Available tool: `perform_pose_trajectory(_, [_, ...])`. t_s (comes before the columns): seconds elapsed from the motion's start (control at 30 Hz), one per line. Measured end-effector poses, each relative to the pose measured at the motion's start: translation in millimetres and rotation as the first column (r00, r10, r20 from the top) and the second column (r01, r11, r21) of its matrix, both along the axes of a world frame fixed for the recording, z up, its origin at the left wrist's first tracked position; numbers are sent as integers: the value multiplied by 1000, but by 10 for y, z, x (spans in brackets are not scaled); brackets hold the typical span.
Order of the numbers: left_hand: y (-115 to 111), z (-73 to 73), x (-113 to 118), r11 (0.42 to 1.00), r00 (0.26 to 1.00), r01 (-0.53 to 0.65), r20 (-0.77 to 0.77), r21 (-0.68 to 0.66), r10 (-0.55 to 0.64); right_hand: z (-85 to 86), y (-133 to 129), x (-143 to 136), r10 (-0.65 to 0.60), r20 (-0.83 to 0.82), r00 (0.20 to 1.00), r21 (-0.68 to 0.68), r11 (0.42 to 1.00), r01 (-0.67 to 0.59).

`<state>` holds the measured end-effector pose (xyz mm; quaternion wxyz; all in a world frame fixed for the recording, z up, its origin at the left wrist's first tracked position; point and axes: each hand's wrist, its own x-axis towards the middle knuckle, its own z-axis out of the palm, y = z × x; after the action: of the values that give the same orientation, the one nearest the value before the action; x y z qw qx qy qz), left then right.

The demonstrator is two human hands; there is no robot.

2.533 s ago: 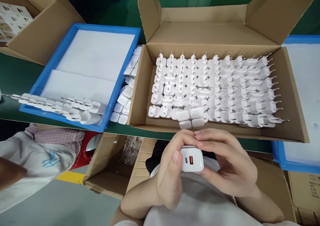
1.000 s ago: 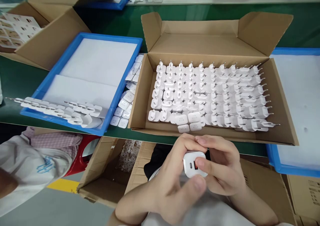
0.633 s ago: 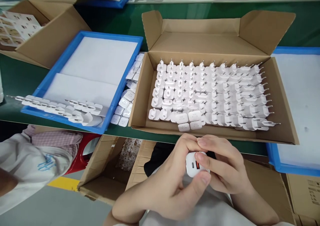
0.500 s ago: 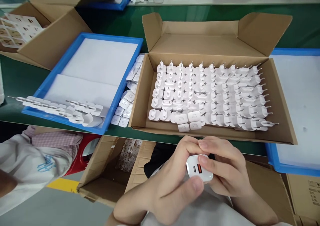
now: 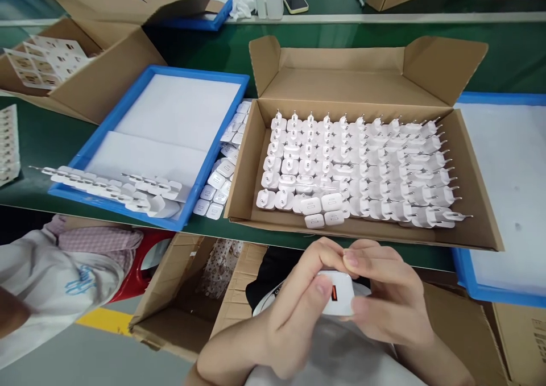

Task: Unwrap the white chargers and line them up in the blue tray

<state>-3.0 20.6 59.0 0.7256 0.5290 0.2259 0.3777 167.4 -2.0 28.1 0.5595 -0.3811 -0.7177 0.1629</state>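
Between my two hands, low in front of the table edge, is a white USB wall charger (image 5: 343, 296) with its port face turned up; one orange port shows. My left hand (image 5: 294, 306) is closed on it, the thumb lying over the port face. My right hand (image 5: 386, 289) also grips it, thumb and fingers at its right side. Just beyond, an open cardboard box (image 5: 239, 173) holds rows of white plug chargers (image 5: 326, 141), prongs upward. Several chargers (image 5: 322, 205) lie port face up on top of the front rows.
Left of the box, a blue-rimmed tray (image 5: 185, 218) holds more chargers (image 5: 119, 190), and loose ones (image 5: 215, 195) lie beside it. Another blue tray (image 5: 464, 272) stands right. A second carton (image 5: 111, 73) with dividers is at back left. A co-worker's sleeve (image 5: 81, 278) shows at left.
My left thumb has moved up onto the charger's port face, covering one port. My right thumb and fingers have shifted to its right side. The view has tilted slightly upward.
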Motion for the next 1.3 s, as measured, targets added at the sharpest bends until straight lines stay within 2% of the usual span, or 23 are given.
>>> perform_pose_trajectory(0.07, [-13, -2, 12, 999, 1000, -4, 2, -48, 4, -17, 31, 19, 4, 64, 998, 154, 988, -14])
perform_pose_trajectory(0.1, [-13, 3, 13, 998, 1000, -3, -1, -68, 3, -29, 44, 24, -7, 90, 996, 180, 984, -9])
perform_pose_trajectory(0.23, [-2, 33, 6, 994, 1000, 1, -31, -106, -4, -74, 57, 23, -19, 75, 997, 161, 987, 7])
perform_pose_trajectory(0.4, [35, 5, -9, 999, 996, 7, -85, 53, -3, -94, 52, 0, -31, 62, 998, 162, 987, 21])
perform_pose_trajectory(0.5, [65, -32, -17, 993, 996, 31, -87, 111, -21, -103, 65, -11, 40, -50, 998, 180, 983, -31])
perform_pose_trajectory(0.6, [79, -51, -17, 992, 997, 61, -45, 110, -56, -116, 71, -20, 98, -152, 984, 209, 976, -65])
perform_pose_trajectory(0.77, [58, -60, -34, 983, 983, -4, -180, 185, 38, -140, 74, -83, 97, -151, 984, 186, 980, -68])
perform_pose_trajectory(0.9, [7, -50, -135, 991, 985, -25, -168, 130, 47, -167, 50, -112, 107, -151, 983, 127, 988, -88])
perform_pose_trajectory(1.0, [14, 50, -317, 992, 978, -58, -193, 115, 79, -188, -5, -31, 111, -139, 984, 88, 991, -99])
perform_pose_trajectory(1.07, [97, 178, -478, 979, 924, -132, -336, 158, 179, -191, -57, 45, 92, -126, 988, 72, 994, -83])
perform_pose_trajectory(1.13, [261, 329, -635, 935, 789, -189, -520, 301, 327, -179, -114, 92, 57, -100, 993, 35, 998, -54])
perform_pose_trajectory(1.17, [371, 401, -697, 892, 699, -175, -585, 416, 411, -168, -140, 97, 18, -108, 994, 14, 1000, -16])
perform_pose_trajectory(1.23, [638, 520, -766, 770, 521, -98, -627, 630, 579, -142, -180, 68, -68, -148, 987, -32, 997, 63])
perform_pose_trajectory(1.3, [949, 594, -739, 678, 352, -16, -631, 735, 691, -124, -195, 14, -104, -204, 974, -30, 995, 100])
